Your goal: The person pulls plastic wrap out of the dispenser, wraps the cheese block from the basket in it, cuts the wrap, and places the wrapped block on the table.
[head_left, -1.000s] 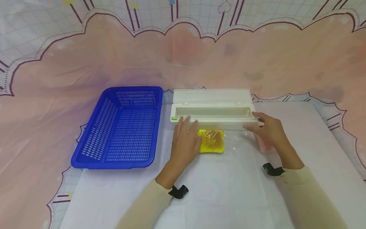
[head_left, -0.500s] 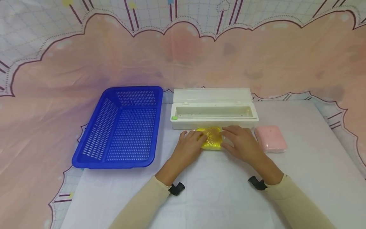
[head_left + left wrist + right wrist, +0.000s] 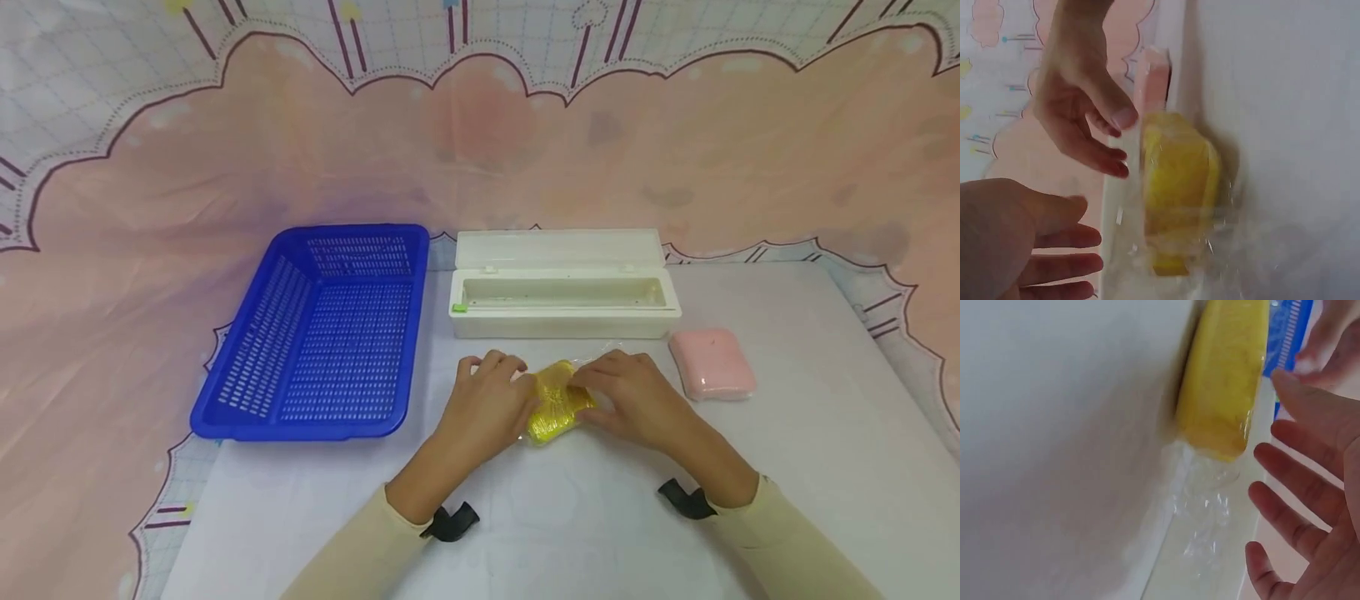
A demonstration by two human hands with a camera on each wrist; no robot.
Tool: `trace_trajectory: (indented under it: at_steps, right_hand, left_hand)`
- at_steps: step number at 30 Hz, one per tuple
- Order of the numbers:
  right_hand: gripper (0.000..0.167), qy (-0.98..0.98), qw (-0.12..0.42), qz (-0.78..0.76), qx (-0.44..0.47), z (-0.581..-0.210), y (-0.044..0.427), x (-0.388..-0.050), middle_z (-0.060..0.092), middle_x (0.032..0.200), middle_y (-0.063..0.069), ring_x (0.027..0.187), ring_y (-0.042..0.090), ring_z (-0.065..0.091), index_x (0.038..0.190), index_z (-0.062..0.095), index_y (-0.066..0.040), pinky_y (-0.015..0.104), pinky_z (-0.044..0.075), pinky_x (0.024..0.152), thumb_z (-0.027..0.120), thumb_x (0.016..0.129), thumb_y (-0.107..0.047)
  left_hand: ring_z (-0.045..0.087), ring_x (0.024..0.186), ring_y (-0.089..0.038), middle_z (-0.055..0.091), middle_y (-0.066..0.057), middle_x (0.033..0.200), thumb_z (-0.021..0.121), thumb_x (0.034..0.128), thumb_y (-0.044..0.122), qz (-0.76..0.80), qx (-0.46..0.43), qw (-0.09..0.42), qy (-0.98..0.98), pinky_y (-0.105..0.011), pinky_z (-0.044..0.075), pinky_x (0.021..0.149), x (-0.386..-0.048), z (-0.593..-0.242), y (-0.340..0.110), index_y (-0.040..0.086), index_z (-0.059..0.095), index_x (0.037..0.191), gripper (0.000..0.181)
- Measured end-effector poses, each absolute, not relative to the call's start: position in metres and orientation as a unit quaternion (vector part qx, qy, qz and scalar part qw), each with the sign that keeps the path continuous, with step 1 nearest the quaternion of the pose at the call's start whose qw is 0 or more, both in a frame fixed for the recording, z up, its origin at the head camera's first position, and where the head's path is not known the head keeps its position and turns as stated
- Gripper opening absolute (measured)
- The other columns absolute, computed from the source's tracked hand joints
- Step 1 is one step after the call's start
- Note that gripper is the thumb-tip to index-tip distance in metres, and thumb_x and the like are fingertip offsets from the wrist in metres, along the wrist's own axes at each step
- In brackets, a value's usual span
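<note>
In the head view, a yellow square block (image 3: 558, 404) wrapped in clear film lies turned at an angle on the white table. My left hand (image 3: 483, 408) holds its left side with bent fingers. My right hand (image 3: 637, 396) pinches the right corner between thumb and fingers. In the left wrist view, loose clear film (image 3: 1235, 240) trails from the block (image 3: 1179, 169). Both wrist views show the left hand (image 3: 1029, 244) and the right hand (image 3: 1316, 494) close beside the block, with fingers looking fairly spread. Parts of the block's edges are hidden behind the fingers.
Behind the hands stands a long white box (image 3: 566, 325) with its lid raised, a small green piece (image 3: 459, 308) at its left front. A pink block (image 3: 712, 362) in film sits right of the right hand. A blue plastic basket (image 3: 341, 350) stands at left.
My right hand has come from the white box's right end to the yellow block. Both hands now have the block nearer me and rotated; the pink block has come into full view.
</note>
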State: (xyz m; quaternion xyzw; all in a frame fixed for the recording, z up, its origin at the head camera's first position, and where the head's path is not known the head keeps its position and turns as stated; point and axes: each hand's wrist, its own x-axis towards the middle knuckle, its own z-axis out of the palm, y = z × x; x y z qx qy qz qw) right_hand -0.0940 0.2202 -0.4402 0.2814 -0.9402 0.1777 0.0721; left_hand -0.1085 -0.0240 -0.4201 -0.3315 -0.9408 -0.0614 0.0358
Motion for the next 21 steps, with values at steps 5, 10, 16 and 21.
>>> trace_trajectory:
  at_steps: [5,10,16,21]
  right_hand:
    - [0.038,-0.939,0.062,0.168,0.294,-0.444,0.214,-0.094,0.077,0.109,-0.006,0.106,0.018,0.066,0.108,0.079,-0.021,0.041,0.045,0.081,0.091,0.074,-0.033]
    - [0.039,-0.945,0.055,0.146,0.288,-0.448,0.211,-0.091,0.076,0.114,-0.005,0.109,0.021,0.064,0.112,0.079,-0.021,0.04,0.046,0.08,0.09,0.076,-0.031]
    - [0.022,-0.962,0.076,0.181,0.188,-0.44,0.213,-0.083,0.074,0.1,-0.001,0.094,0.021,0.064,0.1,0.079,-0.016,0.039,0.054,0.075,0.087,0.081,-0.025]
    - [0.035,-0.944,-0.095,0.306,0.079,-0.436,0.213,-0.079,0.068,0.076,-0.002,0.064,0.011,0.061,0.117,0.065,-0.005,0.029,0.049,0.061,0.071,0.095,-0.031]
  left_hand:
    - [0.058,0.134,-0.026,0.062,-0.009,0.144,0.057,0.1053,0.027,-0.14,-0.297,-0.086,-0.941,-0.044,0.048,0.111,-0.129,-0.43,-0.018,0.007,0.06,0.141,0.041]
    - [0.073,0.1,-0.019,0.076,-0.002,0.109,0.058,0.1045,0.021,-0.151,-0.293,-0.12,-0.936,-0.035,0.06,0.08,-0.129,-0.443,-0.014,0.013,0.069,0.126,0.026]
    - [0.065,0.068,-0.016,0.072,0.001,0.077,0.071,0.0955,0.035,-0.147,-0.227,-0.088,-0.959,-0.033,0.05,0.054,-0.121,-0.436,-0.018,0.014,0.075,0.092,0.022]
    - [0.065,0.077,-0.017,0.073,-0.003,0.085,0.063,0.1011,0.037,-0.267,-0.194,-0.145,-0.933,-0.033,0.054,0.067,-0.126,-0.439,-0.024,0.009,0.071,0.118,0.033]
